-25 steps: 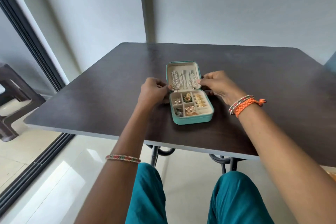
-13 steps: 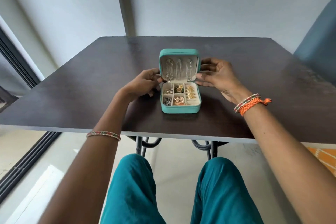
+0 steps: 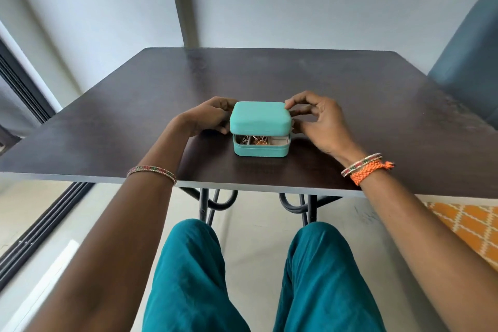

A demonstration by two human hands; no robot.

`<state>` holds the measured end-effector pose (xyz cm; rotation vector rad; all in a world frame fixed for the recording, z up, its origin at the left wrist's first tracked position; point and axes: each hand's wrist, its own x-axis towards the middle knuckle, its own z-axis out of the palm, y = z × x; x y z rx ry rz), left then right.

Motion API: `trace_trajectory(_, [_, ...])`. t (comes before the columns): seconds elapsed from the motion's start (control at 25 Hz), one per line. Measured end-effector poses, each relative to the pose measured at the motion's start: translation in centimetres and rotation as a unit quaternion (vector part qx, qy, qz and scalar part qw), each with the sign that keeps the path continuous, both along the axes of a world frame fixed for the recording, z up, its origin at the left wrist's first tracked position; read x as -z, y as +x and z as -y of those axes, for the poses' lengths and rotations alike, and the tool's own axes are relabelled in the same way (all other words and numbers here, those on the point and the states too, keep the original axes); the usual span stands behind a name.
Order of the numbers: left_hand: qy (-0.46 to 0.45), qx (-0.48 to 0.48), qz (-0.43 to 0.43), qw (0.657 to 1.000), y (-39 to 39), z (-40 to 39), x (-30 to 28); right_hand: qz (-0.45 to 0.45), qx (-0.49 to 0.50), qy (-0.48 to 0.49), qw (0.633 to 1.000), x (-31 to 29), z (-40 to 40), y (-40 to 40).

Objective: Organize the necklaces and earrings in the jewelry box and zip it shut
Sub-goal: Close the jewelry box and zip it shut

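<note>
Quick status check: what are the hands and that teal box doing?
Left hand and right hand hold lid sides. Jewelry box nearly closed, gap shows earrings. Not zipped. Nothing blocking.

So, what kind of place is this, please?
Probably a room in a home: a dark table against plain walls, a sliding glass door at left, an orange patterned rug on the tiled floor.

Soft daylight, wide-angle edge distortion

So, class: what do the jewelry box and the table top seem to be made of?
Jewelry box: probably faux leather or a similar padded covering, matte teal, judging by its soft rounded corners and even, dull surface. Table top: likely laminated board with a dark wood-grain finish and slight sheen; its thin pale edge suggests laminate, though that is uncertain.
</note>
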<state>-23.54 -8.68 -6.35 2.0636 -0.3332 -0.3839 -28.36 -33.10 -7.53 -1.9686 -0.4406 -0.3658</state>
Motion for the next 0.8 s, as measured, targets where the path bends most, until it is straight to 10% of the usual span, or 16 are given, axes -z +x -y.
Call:
trace_trajectory(0.44, [0.089,-0.014,0.067,0.994,0.6,0.6,-0.2,0.114,-0.003,-0.147,0.983,-0.6,-2.6,-3.1])
trace_trajectory(0.8, [0.044,-0.059,0.048,0.996,1.3,0.7,0.4,0.038,-0.028,-0.154,0.987,-0.3,-2.6,-1.9])
